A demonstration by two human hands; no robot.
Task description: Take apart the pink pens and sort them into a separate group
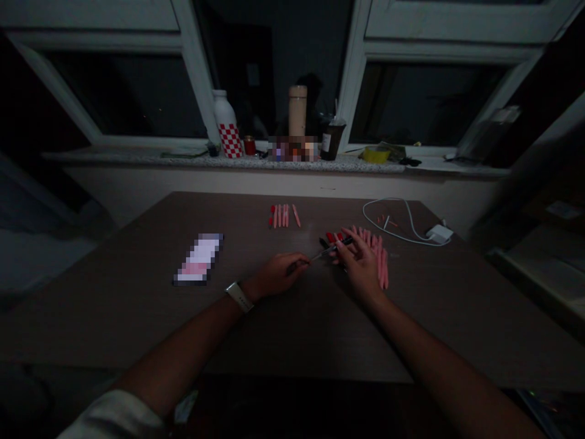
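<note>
My left hand [276, 275] is closed round one end of a thin dark pen [329, 249] and wears a white watch on the wrist. My right hand [361, 263] pinches the pen's other end, its fingers lying over a heap of several pink pen barrels [381, 259] on the brown table [137, 292]. Small red and dark caps [329, 236] lie just left of that heap. Farther back sits a neat row of several pink pens [284, 215].
A blurred pink-and-white card [199, 259] lies at the table's left. A white charger with cable [437, 233] and a few small orange bits [384, 221] lie at the right. The windowsill behind holds a red-checked white bottle [227, 125], a tan flask [297, 111] and a dark cup [333, 139].
</note>
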